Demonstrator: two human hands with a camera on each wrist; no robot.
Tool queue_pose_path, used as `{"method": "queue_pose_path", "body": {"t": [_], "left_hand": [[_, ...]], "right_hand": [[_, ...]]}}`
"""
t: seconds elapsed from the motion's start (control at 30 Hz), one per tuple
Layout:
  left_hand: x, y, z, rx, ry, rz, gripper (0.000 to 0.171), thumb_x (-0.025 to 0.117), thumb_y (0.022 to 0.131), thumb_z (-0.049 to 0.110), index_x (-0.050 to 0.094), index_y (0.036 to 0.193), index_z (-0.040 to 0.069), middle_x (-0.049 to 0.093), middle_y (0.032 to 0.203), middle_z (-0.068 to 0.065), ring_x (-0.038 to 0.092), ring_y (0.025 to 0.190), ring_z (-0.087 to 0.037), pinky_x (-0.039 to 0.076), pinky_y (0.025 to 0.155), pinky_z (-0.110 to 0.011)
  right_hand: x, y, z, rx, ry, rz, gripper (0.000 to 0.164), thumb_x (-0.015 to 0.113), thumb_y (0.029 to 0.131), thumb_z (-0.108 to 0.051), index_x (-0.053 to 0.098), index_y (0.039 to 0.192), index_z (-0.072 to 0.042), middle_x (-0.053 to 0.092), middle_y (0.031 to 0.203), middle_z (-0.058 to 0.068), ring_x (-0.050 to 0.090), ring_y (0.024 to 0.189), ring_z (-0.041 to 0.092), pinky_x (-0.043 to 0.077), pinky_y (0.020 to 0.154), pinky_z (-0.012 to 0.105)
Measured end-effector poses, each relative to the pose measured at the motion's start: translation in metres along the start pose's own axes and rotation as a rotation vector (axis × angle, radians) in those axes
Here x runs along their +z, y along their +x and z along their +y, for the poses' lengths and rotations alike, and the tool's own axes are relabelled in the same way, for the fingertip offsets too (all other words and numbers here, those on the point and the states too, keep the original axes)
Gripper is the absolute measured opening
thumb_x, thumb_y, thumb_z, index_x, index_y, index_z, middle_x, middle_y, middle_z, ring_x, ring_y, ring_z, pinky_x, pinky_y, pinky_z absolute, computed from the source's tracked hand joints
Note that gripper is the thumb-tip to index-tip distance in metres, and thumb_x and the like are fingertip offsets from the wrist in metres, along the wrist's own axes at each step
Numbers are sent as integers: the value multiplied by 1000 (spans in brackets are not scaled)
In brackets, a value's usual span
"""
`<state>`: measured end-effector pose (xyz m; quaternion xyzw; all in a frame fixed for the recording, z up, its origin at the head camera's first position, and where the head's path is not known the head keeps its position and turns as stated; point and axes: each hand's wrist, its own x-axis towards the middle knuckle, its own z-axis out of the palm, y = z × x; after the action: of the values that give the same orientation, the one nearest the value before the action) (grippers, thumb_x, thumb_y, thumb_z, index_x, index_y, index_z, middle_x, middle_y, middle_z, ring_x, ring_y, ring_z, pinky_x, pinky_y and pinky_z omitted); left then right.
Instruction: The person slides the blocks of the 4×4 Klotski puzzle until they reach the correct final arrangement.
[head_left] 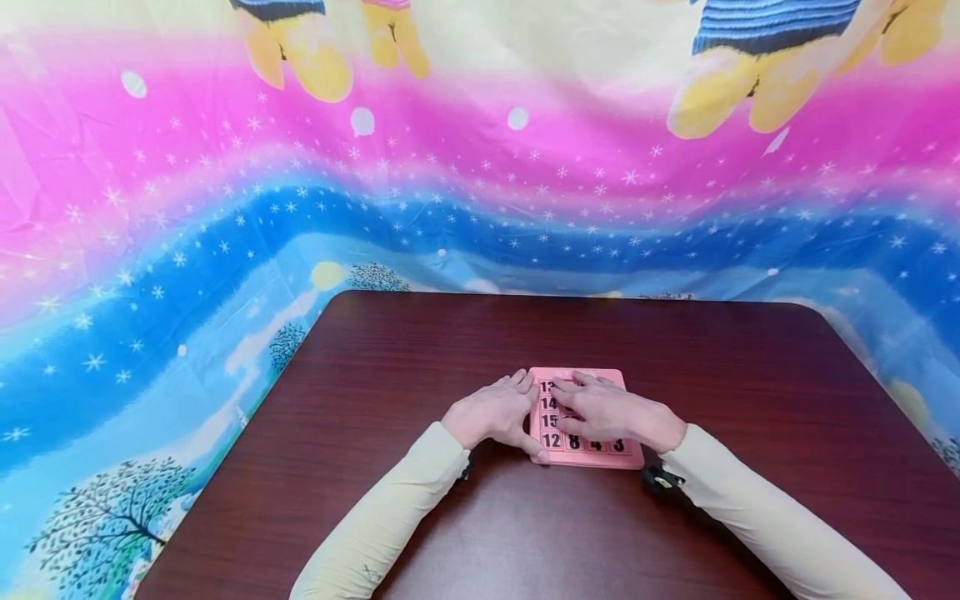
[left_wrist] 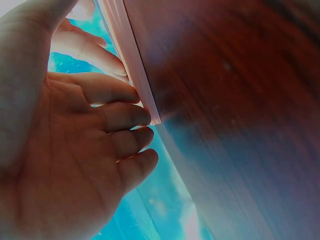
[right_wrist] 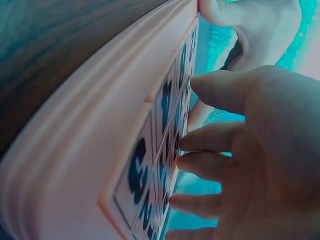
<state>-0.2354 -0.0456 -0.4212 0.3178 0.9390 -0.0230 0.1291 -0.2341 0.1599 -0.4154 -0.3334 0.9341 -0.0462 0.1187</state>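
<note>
A pink number slide puzzle (head_left: 585, 457) lies flat on the table, its square tiles printed with black numbers such as 12, 8, 4 and 3. My left hand (head_left: 495, 412) rests along its left side, the thumb at the near left corner. In the left wrist view the fingertips (left_wrist: 142, 116) touch the puzzle's side edge. From the right, my right hand (head_left: 603, 410) reaches over the tiles with fingers spread, covering several of them. Its fingertips (right_wrist: 187, 142) are right at the numbered face in the right wrist view.
The dark reddish-brown wooden table (head_left: 420, 350) has rounded far corners. Behind it hangs a colourful cloth (head_left: 465, 167) with snowflakes and trees. Pale sleeves (head_left: 397, 508) cover both arms, and a black device (head_left: 662, 479) sits at the right wrist.
</note>
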Motion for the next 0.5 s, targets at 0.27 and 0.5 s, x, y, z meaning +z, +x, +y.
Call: {"method": "queue_pose_path", "body": {"t": [0.27, 0.5], "left_hand": [[0, 0, 1, -2, 2, -5, 118, 67, 69, 79, 30, 154, 6, 21, 164, -13, 16, 153, -26, 21, 126, -36], [1, 1, -1, -4, -1, -6, 119, 66, 68, 80, 30, 154, 6, 21, 164, -13, 16, 153, -26, 19, 126, -35]], "right_hand": [[-6, -9, 11, 39, 42, 44, 60, 57, 98, -37, 44, 147, -5, 36, 156, 18, 29, 143, 49, 26, 116, 65], [-7, -20, 22, 85, 23, 42, 62, 57, 98, -40, 45, 147, -5, 37, 155, 19, 29, 143, 51, 28, 111, 71]]}}
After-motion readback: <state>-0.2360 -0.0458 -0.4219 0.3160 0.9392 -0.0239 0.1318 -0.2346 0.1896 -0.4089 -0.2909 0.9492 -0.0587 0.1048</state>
